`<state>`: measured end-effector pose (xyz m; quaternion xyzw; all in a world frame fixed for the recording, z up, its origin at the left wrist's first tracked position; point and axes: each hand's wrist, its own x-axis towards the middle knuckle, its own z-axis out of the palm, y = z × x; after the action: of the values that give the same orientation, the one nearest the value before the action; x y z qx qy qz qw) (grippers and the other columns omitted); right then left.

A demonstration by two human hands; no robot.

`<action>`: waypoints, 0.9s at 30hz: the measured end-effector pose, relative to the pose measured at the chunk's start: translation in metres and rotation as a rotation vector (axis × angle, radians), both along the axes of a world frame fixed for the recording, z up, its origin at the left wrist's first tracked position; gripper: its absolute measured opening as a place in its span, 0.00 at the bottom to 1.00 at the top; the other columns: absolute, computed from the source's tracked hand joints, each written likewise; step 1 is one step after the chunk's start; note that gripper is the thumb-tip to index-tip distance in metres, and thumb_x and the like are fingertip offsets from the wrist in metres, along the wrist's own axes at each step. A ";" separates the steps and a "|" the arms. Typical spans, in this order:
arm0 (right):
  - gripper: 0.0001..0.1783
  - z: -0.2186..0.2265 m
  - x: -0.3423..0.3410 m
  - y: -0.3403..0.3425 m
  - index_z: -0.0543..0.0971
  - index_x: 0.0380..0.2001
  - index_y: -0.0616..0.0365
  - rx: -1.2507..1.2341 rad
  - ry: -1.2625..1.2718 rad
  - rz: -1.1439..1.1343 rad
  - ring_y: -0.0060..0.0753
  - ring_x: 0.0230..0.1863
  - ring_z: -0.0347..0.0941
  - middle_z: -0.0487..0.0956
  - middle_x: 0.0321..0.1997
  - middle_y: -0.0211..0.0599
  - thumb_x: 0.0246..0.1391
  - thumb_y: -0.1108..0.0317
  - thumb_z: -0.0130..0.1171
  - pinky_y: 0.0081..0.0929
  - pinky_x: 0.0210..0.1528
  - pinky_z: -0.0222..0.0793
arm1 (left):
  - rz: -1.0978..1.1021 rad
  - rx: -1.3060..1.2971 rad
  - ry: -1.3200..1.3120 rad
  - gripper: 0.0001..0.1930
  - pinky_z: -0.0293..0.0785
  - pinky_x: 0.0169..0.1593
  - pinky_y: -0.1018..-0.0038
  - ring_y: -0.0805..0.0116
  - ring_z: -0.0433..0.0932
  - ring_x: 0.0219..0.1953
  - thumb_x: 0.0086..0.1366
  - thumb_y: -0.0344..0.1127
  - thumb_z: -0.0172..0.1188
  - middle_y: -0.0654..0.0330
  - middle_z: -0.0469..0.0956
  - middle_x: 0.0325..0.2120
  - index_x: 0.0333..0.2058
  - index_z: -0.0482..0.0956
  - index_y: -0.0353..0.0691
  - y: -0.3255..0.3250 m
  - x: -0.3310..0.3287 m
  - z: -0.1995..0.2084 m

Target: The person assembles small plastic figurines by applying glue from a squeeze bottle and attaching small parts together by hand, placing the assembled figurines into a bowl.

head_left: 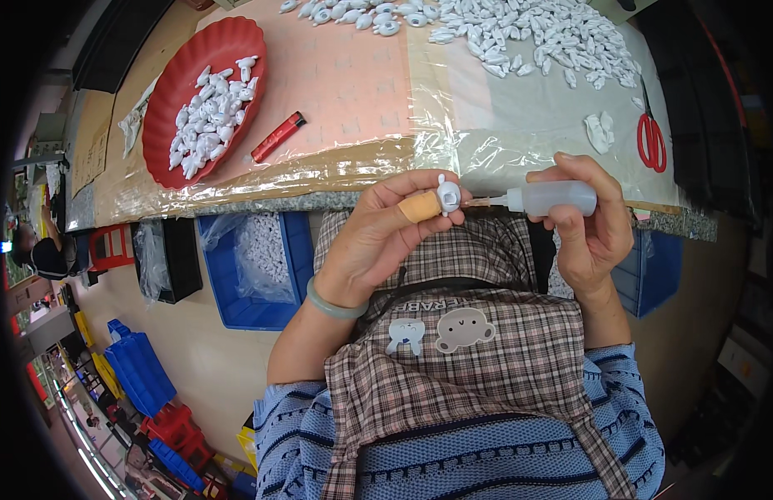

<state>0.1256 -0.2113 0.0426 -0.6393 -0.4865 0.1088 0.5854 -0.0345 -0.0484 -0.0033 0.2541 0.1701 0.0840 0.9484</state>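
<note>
Between the thumb and fingers of my left hand (378,229) is a small white figurine piece (449,196) with little ear-like tips and a dark hollow in its face. A tan wrap covers that thumb, and a pale bangle circles the wrist. My right hand (590,229) grips a translucent squeeze bottle (557,198), held sideways. Its thin nozzle points left, with the tip at or very close to the white piece; whether they touch I cannot tell. Both hands are above my lap, by the table's near edge.
On the plastic-covered table (345,100) are a red scalloped tray (162,125) of white pieces, a red lighter (278,137), piles of white parts (553,46), a crumpled white wad (600,132) and red-handled scissors (651,143). Blue bins (257,312) stand below the edge.
</note>
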 end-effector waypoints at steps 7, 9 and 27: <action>0.20 0.000 0.000 0.002 0.70 0.48 0.69 -0.015 0.019 0.015 0.36 0.37 0.79 0.77 0.41 0.49 0.54 0.68 0.59 0.24 0.36 0.76 | -0.002 -0.001 0.003 0.16 0.79 0.45 0.76 0.62 0.79 0.39 0.62 0.29 0.56 0.44 0.76 0.41 0.48 0.72 0.28 0.000 0.000 -0.001; 0.20 -0.001 -0.001 0.002 0.70 0.48 0.69 -0.018 0.038 0.011 0.35 0.37 0.79 0.77 0.40 0.49 0.54 0.69 0.59 0.24 0.36 0.76 | -0.009 -0.003 -0.001 0.16 0.79 0.45 0.75 0.62 0.79 0.39 0.62 0.29 0.56 0.43 0.76 0.41 0.48 0.72 0.28 0.000 0.001 -0.001; 0.24 -0.003 -0.001 0.000 0.67 0.51 0.66 -0.041 0.078 -0.024 0.20 0.25 0.71 0.78 0.36 0.45 0.60 0.57 0.53 0.13 0.25 0.65 | -0.040 -0.045 -0.009 0.16 0.79 0.46 0.73 0.60 0.79 0.39 0.62 0.29 0.56 0.43 0.76 0.40 0.47 0.72 0.29 -0.002 0.000 -0.004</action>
<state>0.1244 -0.2108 0.0391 -0.6522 -0.4531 0.1367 0.5921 -0.0348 -0.0505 -0.0068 0.2359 0.1627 0.0625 0.9560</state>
